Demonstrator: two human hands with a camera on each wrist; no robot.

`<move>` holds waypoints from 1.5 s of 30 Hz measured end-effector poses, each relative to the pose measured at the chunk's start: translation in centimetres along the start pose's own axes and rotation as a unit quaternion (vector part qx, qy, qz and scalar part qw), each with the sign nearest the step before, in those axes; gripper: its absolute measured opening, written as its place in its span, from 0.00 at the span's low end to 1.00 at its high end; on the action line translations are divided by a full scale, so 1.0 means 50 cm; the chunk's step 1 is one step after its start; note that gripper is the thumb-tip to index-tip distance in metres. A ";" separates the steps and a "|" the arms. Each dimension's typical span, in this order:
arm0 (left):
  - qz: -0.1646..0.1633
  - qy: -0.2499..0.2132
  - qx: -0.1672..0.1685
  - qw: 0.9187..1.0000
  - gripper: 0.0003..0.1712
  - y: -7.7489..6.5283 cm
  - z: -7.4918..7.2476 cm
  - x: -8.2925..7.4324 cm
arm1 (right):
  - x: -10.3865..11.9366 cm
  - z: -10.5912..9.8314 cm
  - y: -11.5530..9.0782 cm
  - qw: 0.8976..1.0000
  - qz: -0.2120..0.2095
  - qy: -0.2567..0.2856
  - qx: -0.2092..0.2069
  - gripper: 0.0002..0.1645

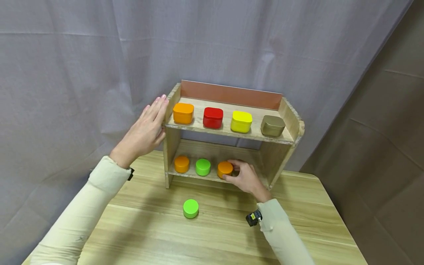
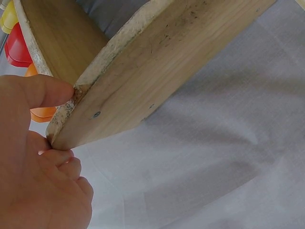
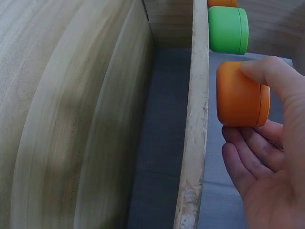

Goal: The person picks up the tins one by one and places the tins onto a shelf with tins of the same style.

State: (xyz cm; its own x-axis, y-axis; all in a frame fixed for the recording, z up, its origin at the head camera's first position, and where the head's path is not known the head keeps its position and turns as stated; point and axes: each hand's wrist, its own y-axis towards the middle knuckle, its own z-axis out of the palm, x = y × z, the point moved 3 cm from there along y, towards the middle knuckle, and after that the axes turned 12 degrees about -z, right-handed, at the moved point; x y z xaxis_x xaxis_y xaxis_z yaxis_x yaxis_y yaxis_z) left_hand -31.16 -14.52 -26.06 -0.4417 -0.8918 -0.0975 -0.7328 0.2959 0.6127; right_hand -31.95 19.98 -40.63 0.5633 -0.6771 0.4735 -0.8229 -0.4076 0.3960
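On the lower board of a wooden shelf (image 1: 232,138), my right hand (image 1: 246,178) pinches a round orange tin (image 3: 238,95) between thumb and fingers. To its left on that board stand a round green tin (image 1: 203,167) and another round orange tin (image 1: 182,164). My left hand (image 1: 145,129) rests against the shelf's left side panel, its fingers straight along the outside. In the left wrist view the left thumb (image 2: 50,90) touches the panel's front edge. A second round green tin (image 1: 190,208) stands on the table in front of the shelf.
Along the upper board stand squarish tins: orange (image 1: 183,113), red (image 1: 213,118), yellow (image 1: 241,122) and olive (image 1: 272,126). The wooden table (image 1: 159,239) carries the shelf. Grey curtains (image 1: 82,73) hang behind it and to the right.
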 end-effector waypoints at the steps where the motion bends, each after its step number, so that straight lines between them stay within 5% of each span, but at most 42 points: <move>1: 0.000 0.000 0.001 1.000 0.50 0.000 0.000 0.000 | -0.001 0.001 0.000 1.000 0.003 -0.001 0.000 0.35; 21: -0.002 -0.002 0.001 1.000 0.50 0.000 -0.001 -0.001 | -0.012 0.010 -0.005 1.000 0.011 0.012 0.013 0.37; 36: 0.001 0.000 -0.008 1.000 0.50 -0.001 -0.001 0.000 | 0.033 -0.052 -0.032 0.999 -0.027 -0.036 0.019 0.44; 45: -0.001 -0.005 -0.004 1.000 0.50 -0.002 -0.002 0.000 | 0.061 -0.055 -0.073 0.998 -0.029 -0.038 0.046 0.45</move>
State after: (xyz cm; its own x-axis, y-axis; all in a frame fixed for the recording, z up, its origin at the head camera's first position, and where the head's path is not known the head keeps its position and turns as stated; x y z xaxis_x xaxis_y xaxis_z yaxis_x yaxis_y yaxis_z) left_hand -31.04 -14.56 -26.05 -0.4449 -0.8892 -0.1068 -0.7296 0.2908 0.6190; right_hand -27.03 21.09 -38.44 0.6052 -0.6941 0.3898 -0.7948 -0.4992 0.3451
